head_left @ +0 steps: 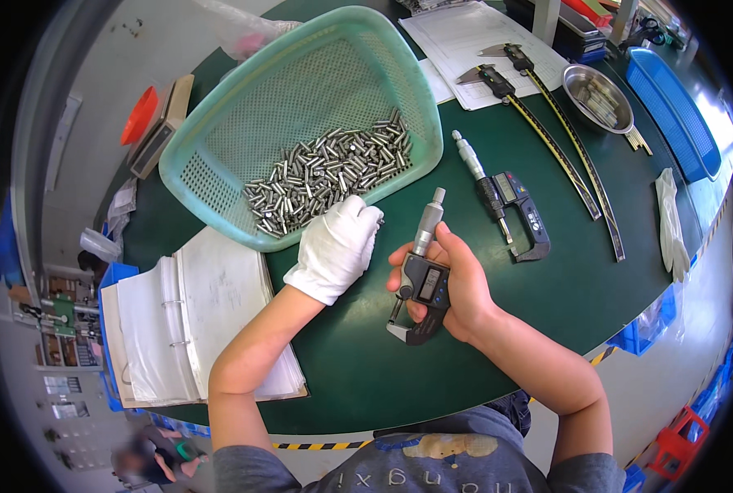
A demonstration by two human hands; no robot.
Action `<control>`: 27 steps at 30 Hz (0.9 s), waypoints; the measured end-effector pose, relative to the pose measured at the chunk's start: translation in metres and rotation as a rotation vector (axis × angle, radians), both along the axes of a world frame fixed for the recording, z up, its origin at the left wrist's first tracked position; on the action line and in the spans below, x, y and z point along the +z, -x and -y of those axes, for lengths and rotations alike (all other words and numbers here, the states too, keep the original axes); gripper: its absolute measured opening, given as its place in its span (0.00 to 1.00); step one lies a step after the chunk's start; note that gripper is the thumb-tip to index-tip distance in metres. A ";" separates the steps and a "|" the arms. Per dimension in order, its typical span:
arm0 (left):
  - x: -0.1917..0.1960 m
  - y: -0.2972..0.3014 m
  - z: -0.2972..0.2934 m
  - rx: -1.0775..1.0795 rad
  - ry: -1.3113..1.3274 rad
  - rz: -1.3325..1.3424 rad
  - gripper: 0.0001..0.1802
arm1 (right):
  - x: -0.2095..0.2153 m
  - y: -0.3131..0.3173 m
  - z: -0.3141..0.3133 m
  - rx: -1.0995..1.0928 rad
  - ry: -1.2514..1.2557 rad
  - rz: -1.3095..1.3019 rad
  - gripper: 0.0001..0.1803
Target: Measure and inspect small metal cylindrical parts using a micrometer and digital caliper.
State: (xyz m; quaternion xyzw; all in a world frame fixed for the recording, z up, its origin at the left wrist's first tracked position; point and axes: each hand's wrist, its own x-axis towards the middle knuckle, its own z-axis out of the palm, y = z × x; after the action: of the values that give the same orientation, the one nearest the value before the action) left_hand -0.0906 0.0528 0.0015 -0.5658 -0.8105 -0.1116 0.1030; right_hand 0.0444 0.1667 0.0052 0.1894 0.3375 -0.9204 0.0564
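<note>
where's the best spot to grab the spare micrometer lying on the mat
Probably by the dark frame of the spare micrometer, coming from above: it lies flat on the green mat, the frame is its widest part, and the slim silver thimble would roll in the fingers.

The left hand (pixel 336 246) is wearing a white cloth glove, soft and matt; the bare right hand (pixel 457 283) is gripping a micrometer (pixel 422 275) that is showing dark matt plastic on its body and a smooth, bright metal thimble; the small pins (pixel 329 177) are gleaming as polished metal in a perforated, pale green plastic basket (pixel 218 156); the desk (pixel 366 370) is showing a dark green matt mat; the binder (pixel 194 320) is holding white paper.
</note>
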 end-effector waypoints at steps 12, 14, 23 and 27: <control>0.044 0.054 -0.036 0.199 -0.219 -0.063 0.07 | -0.001 0.000 -0.001 -0.015 0.058 0.008 0.32; 0.040 0.054 -0.036 0.225 -0.042 -0.048 0.07 | -0.003 0.000 -0.002 -0.013 0.061 0.020 0.31; 0.035 0.059 -0.043 0.231 0.014 -0.089 0.05 | -0.004 0.000 -0.003 -0.006 0.074 0.024 0.31; 0.031 0.063 -0.035 0.193 -0.082 -0.109 0.05 | -0.004 -0.001 0.000 -0.010 0.093 0.031 0.31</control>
State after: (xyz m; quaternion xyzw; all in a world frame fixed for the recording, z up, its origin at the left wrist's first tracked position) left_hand -0.1534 0.0876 0.0322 -0.4859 -0.8489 -0.1034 0.1805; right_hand 0.0449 0.1667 0.0016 0.2026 0.2922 -0.9323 0.0657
